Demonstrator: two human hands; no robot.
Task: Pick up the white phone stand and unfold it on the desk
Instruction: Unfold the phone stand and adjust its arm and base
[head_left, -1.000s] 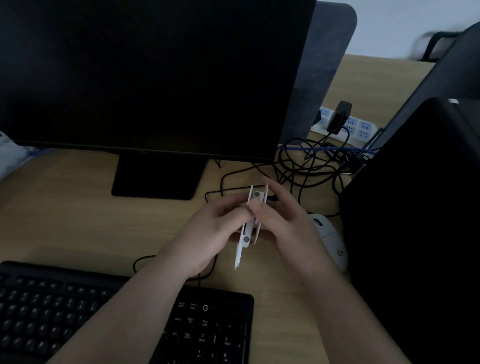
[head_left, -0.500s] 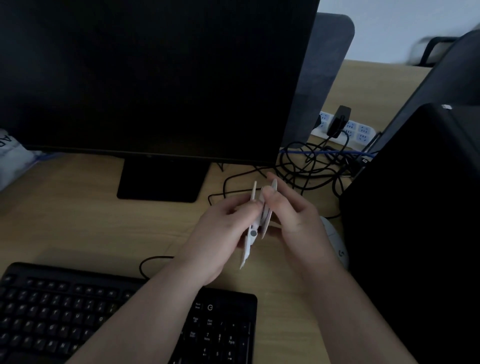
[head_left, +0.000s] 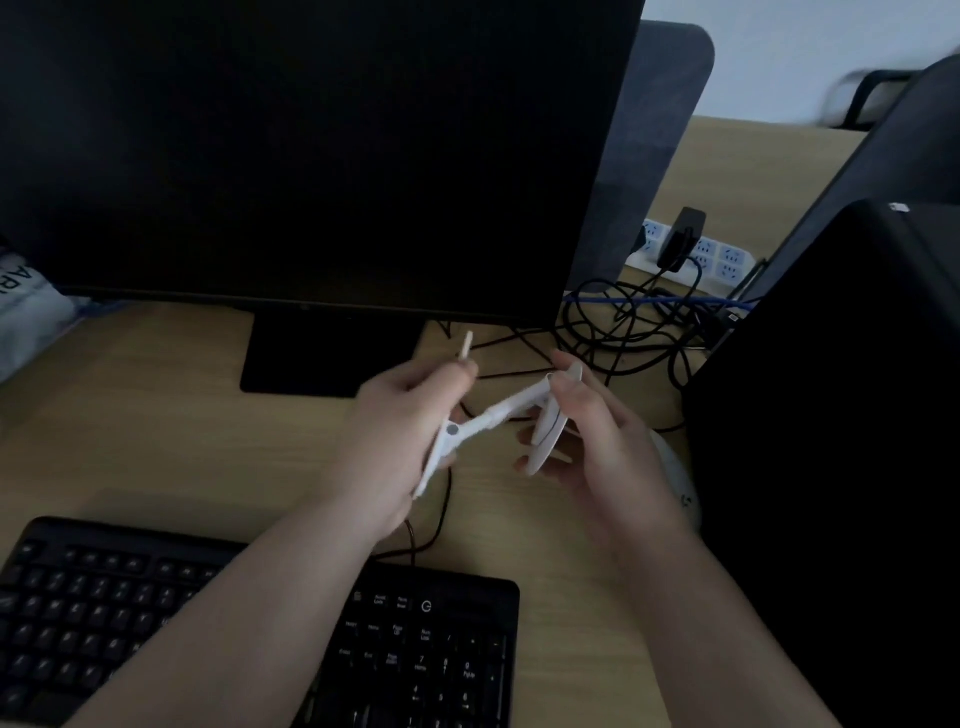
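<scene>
At the far left edge, a white printed bag (head_left: 26, 306) lies partly out of frame on the wooden tabletop (head_left: 156, 441). A bare strip of tabletop runs between the bag, the monitor base (head_left: 332, 356) and the black keyboard (head_left: 93, 623); the keyboard occupies the near-left edge and extends out of view at the bottom. The dark monitor (head_left: 311, 156) fills the upper left and centre, its lower edge overhanging the tabletop.

Centre: the left hand (head_left: 400, 441) is closed around one plate of the white phone stand (head_left: 498, 410), and a tip of that plate projects above the fingers. The stand is held in the air above the tabletop, partly unfolded: its hinged arm spans the gap between the hands. The right hand (head_left: 597, 441) pinches the other plate, thumb on top and fingers behind. A black cable (head_left: 441, 514) crosses the tabletop beneath the left hand.

Right of centre, the tabletop below the hands is bare as far as the keyboard's right edge. A white mouse (head_left: 675, 478) sits just behind the right hand, largely hidden. Tangled black cables (head_left: 623, 332) lie behind the hands, with a white power strip (head_left: 722, 260) beyond. A black computer case (head_left: 831, 441) closes off the right side.
</scene>
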